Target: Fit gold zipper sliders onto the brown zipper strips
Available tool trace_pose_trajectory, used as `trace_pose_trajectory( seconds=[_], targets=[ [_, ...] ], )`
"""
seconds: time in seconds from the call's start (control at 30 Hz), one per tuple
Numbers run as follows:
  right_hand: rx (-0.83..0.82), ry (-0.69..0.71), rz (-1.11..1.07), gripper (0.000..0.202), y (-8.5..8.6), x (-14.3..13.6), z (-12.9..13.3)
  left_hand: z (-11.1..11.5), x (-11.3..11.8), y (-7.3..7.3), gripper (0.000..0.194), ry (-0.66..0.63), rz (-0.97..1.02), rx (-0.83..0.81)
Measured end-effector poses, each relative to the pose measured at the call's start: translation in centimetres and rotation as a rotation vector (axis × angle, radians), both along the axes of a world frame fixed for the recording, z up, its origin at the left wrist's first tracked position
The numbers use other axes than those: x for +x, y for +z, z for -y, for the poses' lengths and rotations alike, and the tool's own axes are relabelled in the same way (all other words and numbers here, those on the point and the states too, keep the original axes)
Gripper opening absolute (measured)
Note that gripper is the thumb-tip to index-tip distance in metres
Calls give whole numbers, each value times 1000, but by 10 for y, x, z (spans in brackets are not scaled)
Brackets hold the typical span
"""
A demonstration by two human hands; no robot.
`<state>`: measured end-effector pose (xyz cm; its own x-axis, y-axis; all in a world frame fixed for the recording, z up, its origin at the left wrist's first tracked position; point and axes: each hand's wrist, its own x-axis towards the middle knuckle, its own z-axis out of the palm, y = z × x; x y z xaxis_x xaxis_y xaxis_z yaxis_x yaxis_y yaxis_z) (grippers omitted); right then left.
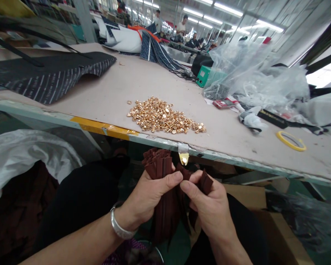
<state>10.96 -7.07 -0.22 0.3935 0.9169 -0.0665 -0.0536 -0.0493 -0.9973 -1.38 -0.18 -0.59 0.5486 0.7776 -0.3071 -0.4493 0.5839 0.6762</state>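
Note:
My left hand (pixel 151 191) is closed around a thick bundle of dark brown zipper strips (pixel 163 206), whose ends fan out above the thumb. Close beside it, my right hand (pixel 206 198) pinches a brown strip end (pixel 206 182) between thumb and fingers. Both thumbs nearly meet over the brown material. Just above my hands, a small metal fixture with a yellow tip (pixel 184 157) hangs from the table edge. On the table beyond lies a heap of small gold metal pieces (pixel 162 116).
The table (pixel 105 92) spans the view. Black striped fabric (pixel 57 73) lies left; a green box (pixel 203 76), clear plastic bags (pixel 251 70) and a yellow tape roll (pixel 291 141) are right. Below are white cloth (pixel 35 151) and cardboard (pixel 278 232). People work far behind.

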Motion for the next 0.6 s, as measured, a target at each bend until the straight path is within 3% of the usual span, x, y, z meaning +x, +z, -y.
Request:
trace_pose_trajectory(
  seconds=[0.37,0.6],
  targets=[
    [109,62,324,18,2,1,4,3,-1,4,30,-61,-18,144],
    [15,167,53,14,4,6,4,2,-2,5,34,-80,-126,134]
  ],
)
